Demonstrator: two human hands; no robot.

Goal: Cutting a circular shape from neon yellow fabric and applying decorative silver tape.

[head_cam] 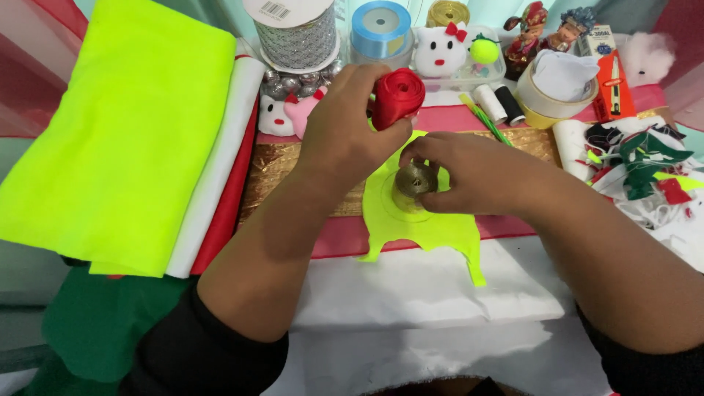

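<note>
My left hand is closed around a red ribbon rose, raised a little above the table. Below it my right hand pinches a small gold ribbon spool that stands on a neon yellow felt cut-out. The cut-out lies partly on a red strip and partly on white fabric. The two hands nearly touch above the spool.
Folded neon yellow, white and red cloth lie stacked at the left over green felt. Ribbon spools, plush cat faces, thread reels, tape rolls and figurines line the back. Felt scraps sit at the right.
</note>
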